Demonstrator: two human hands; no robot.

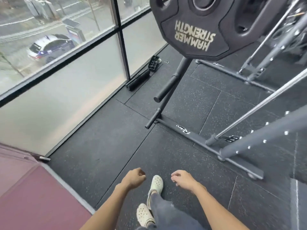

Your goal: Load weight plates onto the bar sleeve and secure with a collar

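Note:
A large black weight plate [197, 29] with pale lettering hangs at the top of the view on the rack's storage post. The silver bar [259, 107] slants across the right side, and its grey sleeve end [211, 141] is bare. Beside that sleeve a black collar [231, 138] sits near the rack upright. My left hand [135, 177] and my right hand [182, 177] hang low over the floor with fingers loosely curled, holding nothing, far from the plate and the bar.
Two bare black storage pegs [167, 85] [153, 117] stick out from the rack post. The rack's base rail [196, 136] crosses the rubber floor. Glass wall panels [74, 90] run along the left, a maroon mat [25, 188] lies at lower left, and small black items [152, 63] rest by the window.

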